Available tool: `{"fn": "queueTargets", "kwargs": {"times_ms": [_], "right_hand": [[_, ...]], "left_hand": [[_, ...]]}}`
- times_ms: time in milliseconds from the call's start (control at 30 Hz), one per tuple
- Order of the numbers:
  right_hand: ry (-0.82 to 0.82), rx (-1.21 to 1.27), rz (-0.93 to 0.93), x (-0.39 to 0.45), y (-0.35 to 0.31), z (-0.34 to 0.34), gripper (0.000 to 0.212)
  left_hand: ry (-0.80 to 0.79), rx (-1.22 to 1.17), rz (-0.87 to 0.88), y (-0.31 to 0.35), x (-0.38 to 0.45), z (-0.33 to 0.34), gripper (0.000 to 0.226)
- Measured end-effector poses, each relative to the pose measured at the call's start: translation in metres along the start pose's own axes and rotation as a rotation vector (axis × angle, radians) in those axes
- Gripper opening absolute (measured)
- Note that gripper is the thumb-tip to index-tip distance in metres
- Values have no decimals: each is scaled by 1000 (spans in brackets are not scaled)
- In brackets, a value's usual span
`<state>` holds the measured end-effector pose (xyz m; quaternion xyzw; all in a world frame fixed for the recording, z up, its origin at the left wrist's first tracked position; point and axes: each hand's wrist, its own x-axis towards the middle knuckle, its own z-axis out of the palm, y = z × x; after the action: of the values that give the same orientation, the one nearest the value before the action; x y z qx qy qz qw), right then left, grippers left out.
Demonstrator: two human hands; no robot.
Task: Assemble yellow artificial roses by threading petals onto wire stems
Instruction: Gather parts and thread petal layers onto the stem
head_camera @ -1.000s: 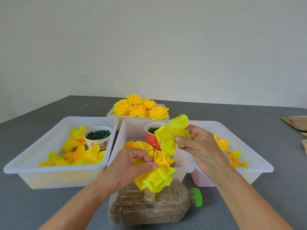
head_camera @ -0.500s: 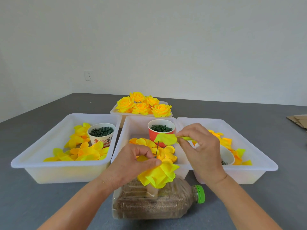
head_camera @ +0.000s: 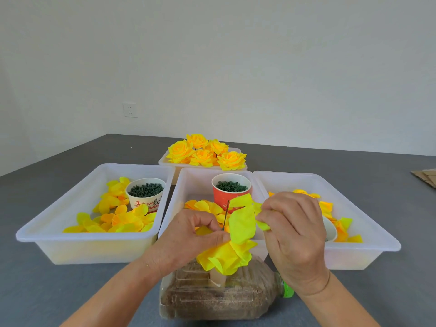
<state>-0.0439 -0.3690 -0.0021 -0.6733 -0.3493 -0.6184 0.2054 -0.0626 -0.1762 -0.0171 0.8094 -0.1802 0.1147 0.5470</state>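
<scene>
A half-built yellow rose [head_camera: 226,256] stands on a thin dark wire stem [head_camera: 226,214] above a sand-filled plastic bottle [head_camera: 219,298]. My left hand [head_camera: 188,237] pinches the rose's gathered petals at the base of the wire. My right hand [head_camera: 292,230] pinches a loose yellow petal piece [head_camera: 243,220], which hangs just right of the wire's tip. Whether the wire has pierced this piece I cannot tell.
Three white bins hold loose petals: left bin [head_camera: 70,246], middle bin [head_camera: 188,182], right bin [head_camera: 368,251]. A white cup [head_camera: 145,193] and a red cup [head_camera: 230,192] hold green parts. Finished roses [head_camera: 205,153] fill a far tray. Cardboard [head_camera: 424,177] lies far right.
My right hand has brought the petal piece down from above the red cup to the wire, turning it. My left hand has kept its pinch on the rose.
</scene>
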Motion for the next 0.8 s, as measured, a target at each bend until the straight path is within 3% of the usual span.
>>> {"fn": "queueTargets", "kwargs": {"times_ms": [100, 300, 400, 533, 667, 733, 800], "right_hand": [[-35, 95, 126, -1, -2, 1, 17], [-114, 713, 1212, 20, -1, 5, 16], [-196, 954, 1536, 31, 6, 9, 14], [-232, 1024, 1691, 40, 11, 15, 10], [-341, 1172, 1637, 45, 11, 15, 3], [-439, 1236, 1591, 48, 8, 15, 21], [-512, 1292, 1559, 50, 6, 16, 27]], "left_hand": [[4, -1, -4, 0, 1, 0, 17], [-6, -5, -39, 5, 1, -2, 16], [-1, -25, -71, 8, 2, -4, 19], [81, -98, -115, 16, 5, -11, 30], [308, -203, -155, 31, 23, -23, 43], [250, -304, -207, 43, 33, -25, 48], [143, -422, -254, 52, 38, -22, 33]]}}
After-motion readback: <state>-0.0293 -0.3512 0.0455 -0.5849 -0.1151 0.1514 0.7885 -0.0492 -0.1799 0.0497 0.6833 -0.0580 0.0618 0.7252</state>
